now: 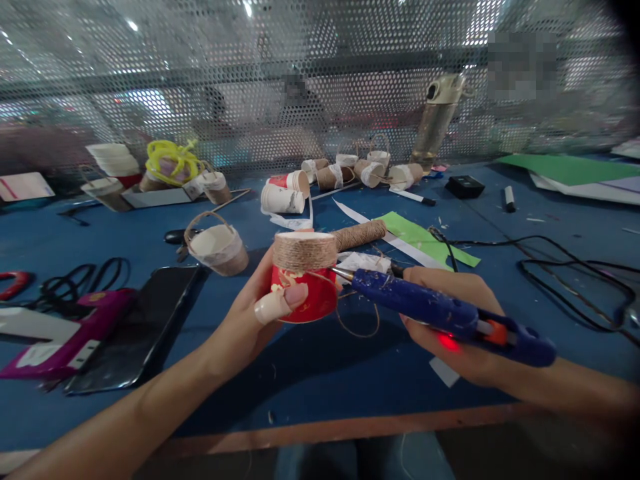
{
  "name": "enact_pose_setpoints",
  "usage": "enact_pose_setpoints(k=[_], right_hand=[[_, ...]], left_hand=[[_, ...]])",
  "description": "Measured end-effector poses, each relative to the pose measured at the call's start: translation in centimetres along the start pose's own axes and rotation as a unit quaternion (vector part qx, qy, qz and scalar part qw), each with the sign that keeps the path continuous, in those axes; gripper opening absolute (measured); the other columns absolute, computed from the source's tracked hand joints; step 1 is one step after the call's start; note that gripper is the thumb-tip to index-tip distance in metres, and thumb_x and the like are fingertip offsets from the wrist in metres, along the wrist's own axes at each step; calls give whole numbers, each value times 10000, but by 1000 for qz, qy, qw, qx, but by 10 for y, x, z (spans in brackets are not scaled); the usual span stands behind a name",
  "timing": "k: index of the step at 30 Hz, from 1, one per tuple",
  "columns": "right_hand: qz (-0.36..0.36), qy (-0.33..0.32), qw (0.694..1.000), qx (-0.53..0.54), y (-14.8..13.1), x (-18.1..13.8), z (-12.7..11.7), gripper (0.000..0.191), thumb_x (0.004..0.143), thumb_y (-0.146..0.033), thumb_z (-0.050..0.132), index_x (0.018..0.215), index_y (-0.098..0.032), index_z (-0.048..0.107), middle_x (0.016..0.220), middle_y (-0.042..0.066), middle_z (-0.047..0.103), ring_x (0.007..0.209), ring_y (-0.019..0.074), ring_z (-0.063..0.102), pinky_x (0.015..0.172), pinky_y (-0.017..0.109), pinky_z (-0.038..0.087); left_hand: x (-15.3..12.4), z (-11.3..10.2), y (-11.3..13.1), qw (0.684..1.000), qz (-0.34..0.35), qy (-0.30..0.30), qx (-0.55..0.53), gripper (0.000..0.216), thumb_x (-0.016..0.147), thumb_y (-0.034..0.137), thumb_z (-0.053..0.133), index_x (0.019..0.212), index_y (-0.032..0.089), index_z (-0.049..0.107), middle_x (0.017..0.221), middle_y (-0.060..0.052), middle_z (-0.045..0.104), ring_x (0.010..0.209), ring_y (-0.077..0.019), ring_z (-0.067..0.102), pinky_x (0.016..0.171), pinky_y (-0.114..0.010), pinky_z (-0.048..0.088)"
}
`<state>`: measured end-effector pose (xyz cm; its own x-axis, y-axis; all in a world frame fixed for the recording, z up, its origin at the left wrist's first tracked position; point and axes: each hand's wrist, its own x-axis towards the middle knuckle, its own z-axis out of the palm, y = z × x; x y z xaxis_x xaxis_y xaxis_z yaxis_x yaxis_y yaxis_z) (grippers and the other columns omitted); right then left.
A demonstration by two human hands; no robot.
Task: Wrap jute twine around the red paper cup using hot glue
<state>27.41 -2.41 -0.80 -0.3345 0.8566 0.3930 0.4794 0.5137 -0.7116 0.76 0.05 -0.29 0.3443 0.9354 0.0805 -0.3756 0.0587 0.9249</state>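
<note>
My left hand (273, 300) is closed around a red paper cup (313, 300), its thumb wrapped in a pale bandage or tape. Brown twine (305, 252) is wound in rows round the cup's upper part, and a loose strand (367, 333) hangs below at its right. In my right hand (450, 300) is a blue hot glue gun (415, 300), a red light glowing beneath it. The gun's metal nozzle (343, 272) points left and is at the cup's side, just under the twine; whether it touches is unclear. Behind the cup lies a roll of twine (361, 235).
A small twine-handled basket (220, 248) stands left of the cup. A phone (137, 327) and a purple power strip (75, 340) lie at the left. Black cable (525, 267) loops at the right. Several cups, small baskets and a tilted bottle (437, 123) line the back by the perforated screen.
</note>
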Motion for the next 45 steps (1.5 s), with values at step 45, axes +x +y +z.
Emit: enact_pose_setpoints(k=[45], right_hand=[[-25,-12,1000,-15,0,-2,-4,226,876,-137,656,761,-241,491,632,-60,518,530,110,463,508,269,363]], left_hand=[[2,-3,-1,998,26,25,46,572,847,320,783,1405,250,676,1310,-79,778,1201,-325,698,959,-377,575]])
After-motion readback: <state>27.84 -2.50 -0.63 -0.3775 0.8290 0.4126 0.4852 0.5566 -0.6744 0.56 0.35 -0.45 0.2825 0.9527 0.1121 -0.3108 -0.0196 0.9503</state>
